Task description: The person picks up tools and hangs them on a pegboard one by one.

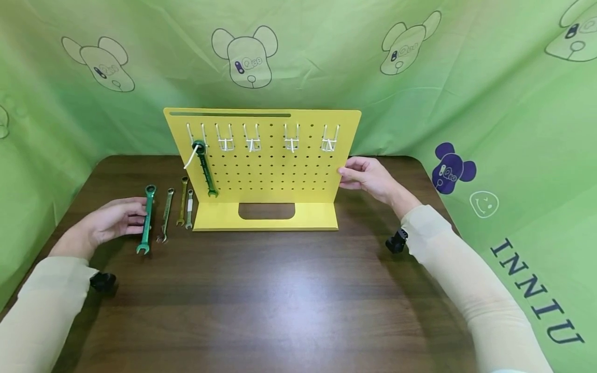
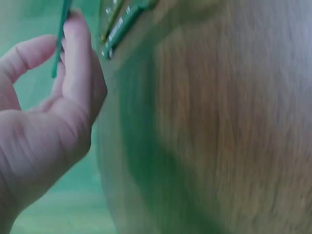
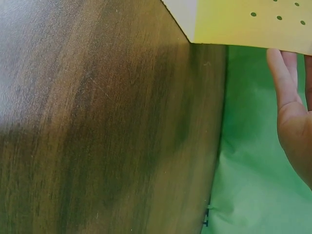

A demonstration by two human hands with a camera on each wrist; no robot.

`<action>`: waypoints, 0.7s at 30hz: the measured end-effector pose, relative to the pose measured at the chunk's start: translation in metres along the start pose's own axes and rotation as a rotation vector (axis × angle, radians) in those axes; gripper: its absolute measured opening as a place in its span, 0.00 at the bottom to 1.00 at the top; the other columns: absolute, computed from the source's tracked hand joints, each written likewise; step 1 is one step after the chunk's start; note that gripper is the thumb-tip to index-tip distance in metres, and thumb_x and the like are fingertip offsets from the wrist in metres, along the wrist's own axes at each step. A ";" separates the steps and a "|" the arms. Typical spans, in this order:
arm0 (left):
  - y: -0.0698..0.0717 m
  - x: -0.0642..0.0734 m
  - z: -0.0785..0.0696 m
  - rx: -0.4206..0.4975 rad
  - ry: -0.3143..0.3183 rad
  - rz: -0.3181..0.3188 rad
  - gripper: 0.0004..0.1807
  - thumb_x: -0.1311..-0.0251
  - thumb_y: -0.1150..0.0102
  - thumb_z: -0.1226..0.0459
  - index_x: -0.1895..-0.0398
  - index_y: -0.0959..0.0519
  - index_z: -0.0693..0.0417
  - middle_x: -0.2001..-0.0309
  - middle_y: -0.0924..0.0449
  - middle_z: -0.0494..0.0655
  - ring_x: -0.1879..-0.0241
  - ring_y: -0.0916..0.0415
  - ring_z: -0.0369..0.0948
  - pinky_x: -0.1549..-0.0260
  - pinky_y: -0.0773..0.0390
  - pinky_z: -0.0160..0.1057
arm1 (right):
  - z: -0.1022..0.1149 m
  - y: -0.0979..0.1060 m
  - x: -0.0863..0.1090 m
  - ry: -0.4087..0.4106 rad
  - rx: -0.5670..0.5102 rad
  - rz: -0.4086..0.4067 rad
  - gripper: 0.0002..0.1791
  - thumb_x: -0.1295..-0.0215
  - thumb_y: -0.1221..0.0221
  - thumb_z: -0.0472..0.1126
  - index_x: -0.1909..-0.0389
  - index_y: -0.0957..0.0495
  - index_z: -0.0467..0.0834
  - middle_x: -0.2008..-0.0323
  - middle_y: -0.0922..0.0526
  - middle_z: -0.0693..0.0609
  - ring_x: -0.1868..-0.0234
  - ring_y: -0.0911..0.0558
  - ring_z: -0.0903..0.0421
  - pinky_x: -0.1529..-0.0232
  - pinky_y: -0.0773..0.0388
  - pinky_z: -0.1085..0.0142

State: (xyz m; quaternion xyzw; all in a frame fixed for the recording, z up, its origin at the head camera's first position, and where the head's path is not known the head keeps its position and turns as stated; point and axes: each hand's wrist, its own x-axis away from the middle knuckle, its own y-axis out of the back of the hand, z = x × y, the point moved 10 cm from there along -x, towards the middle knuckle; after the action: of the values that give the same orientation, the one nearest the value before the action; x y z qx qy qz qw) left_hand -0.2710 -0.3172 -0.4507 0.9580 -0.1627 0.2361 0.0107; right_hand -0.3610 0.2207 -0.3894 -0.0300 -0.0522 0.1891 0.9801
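My left hand [image 1: 118, 220] pinches a green combination wrench [image 1: 147, 220] between thumb and fingers, its ring end pointing away and its open end toward me. In the left wrist view only part of this wrench [image 2: 59, 44] shows at the fingertips. At the right edge of a yellow pegboard [image 1: 270, 178] is my right hand [image 1: 370, 178], gripping it with the thumb in front and fingers behind. A dark green wrench [image 1: 207, 171] hangs by its ring from the leftmost white hook [image 1: 192, 156] of the board.
Right of the held wrench lie a silver wrench [image 1: 166, 213], a brass-coloured wrench [image 1: 182, 203] and a smaller wrench with a white label [image 1: 189, 207]. Several more white hooks [image 1: 252, 142] line the board's top. Behind the brown table [image 1: 289, 290] hangs a green curtain [image 1: 317, 67].
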 end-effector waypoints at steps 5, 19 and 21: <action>-0.038 0.002 -0.011 0.154 -0.079 0.231 0.14 0.30 0.64 0.73 0.47 0.31 0.56 0.63 0.24 0.48 0.61 0.23 0.44 0.62 0.18 0.41 | -0.001 -0.001 -0.001 -0.002 0.005 0.011 0.04 0.38 0.39 0.32 0.63 0.21 0.38 0.66 0.18 0.45 0.65 0.16 0.49 0.49 0.26 0.46; -0.116 -0.013 -0.026 -0.051 -0.073 0.298 0.22 0.37 0.46 0.74 0.44 0.42 0.65 0.52 0.28 0.58 0.62 0.23 0.42 0.59 0.19 0.52 | -0.001 0.000 -0.002 0.003 0.014 0.002 0.03 0.38 0.39 0.32 0.63 0.21 0.38 0.66 0.17 0.45 0.65 0.16 0.50 0.48 0.28 0.44; -0.124 -0.016 -0.029 -0.062 -0.078 0.290 0.21 0.38 0.45 0.74 0.46 0.41 0.64 0.52 0.29 0.59 0.62 0.24 0.43 0.59 0.20 0.54 | -0.002 0.001 -0.002 0.003 0.002 0.003 0.03 0.38 0.39 0.32 0.63 0.21 0.38 0.66 0.17 0.44 0.65 0.16 0.50 0.48 0.28 0.44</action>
State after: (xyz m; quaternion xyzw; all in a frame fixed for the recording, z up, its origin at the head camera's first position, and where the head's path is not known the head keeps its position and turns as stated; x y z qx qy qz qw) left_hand -0.2580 -0.1925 -0.4256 0.9320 -0.3070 0.1927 -0.0004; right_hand -0.3629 0.2205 -0.3913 -0.0295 -0.0503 0.1906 0.9799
